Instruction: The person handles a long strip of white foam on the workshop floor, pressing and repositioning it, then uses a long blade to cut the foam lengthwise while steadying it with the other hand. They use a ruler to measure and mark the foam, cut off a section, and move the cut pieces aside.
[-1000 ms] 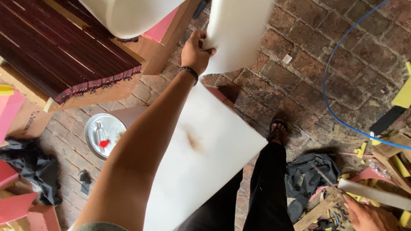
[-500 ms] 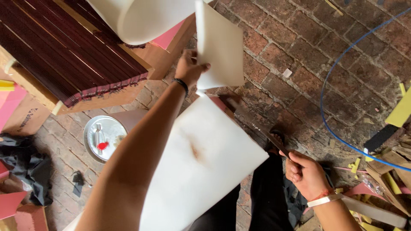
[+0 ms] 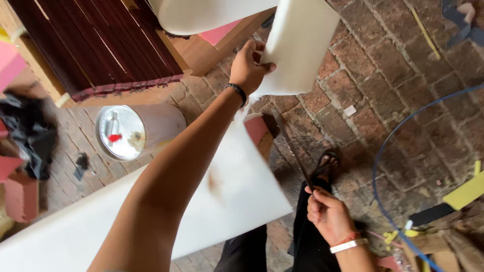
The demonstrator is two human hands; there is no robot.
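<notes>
Overhead, the left hand (image 3: 247, 65) is pinching a cut-off white foam piece (image 3: 300, 45) above the big foam sheet (image 3: 237, 201) — the right hand (image 3: 327, 216), beside that sheet, is clenching a saw (image 3: 292, 151) — cutting underway.

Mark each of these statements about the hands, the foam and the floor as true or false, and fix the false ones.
1. The left hand grips a white foam piece. True.
2. The right hand is empty. False: it holds a saw.
3. The floor is brick. True.
4. The blue cable lies left of the tin. False: it curves along the right side.
5. The right wrist wears a white band. True.
</notes>
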